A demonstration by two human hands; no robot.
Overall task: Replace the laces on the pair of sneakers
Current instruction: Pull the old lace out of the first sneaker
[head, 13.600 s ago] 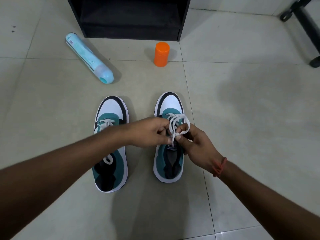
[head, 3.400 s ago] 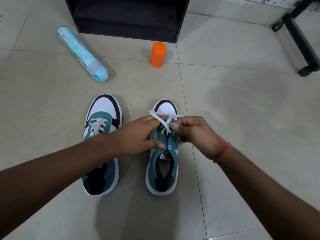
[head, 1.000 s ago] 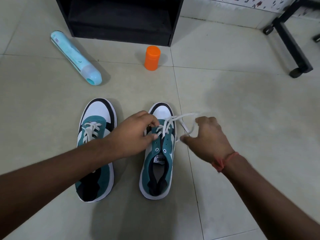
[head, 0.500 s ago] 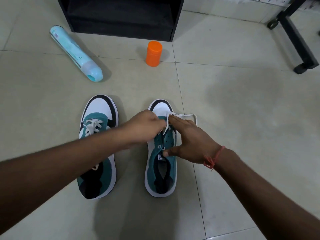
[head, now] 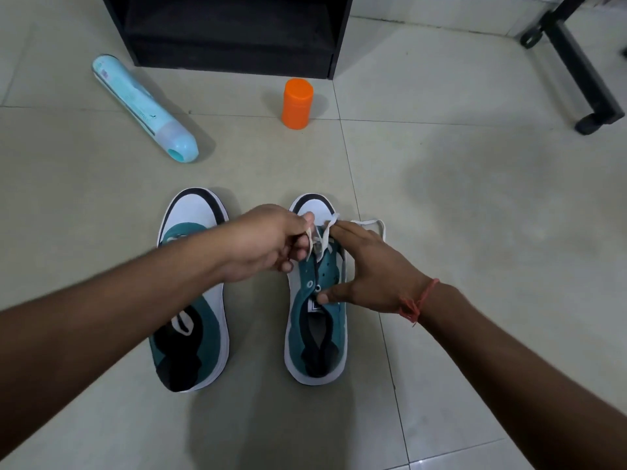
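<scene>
tiled floor (head: 475,232), left hand (head: 261,244) apparently pinching right sneaker's (head: 317,327) lace (head: 324,235)

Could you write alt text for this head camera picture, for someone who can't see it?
Two hands work a white lace on the right sneaker: the left hand pinches the lace, the right hand rests on the shoe. The left sneaker sits beside it on a tiled floor.

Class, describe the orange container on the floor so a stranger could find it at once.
Start at the black cabinet at the top of the view. Just in front of its right corner, on the tiled floor, stands the orange container. It is upright, short and plain orange; the nearby light blue bottle lies on its side.
</scene>
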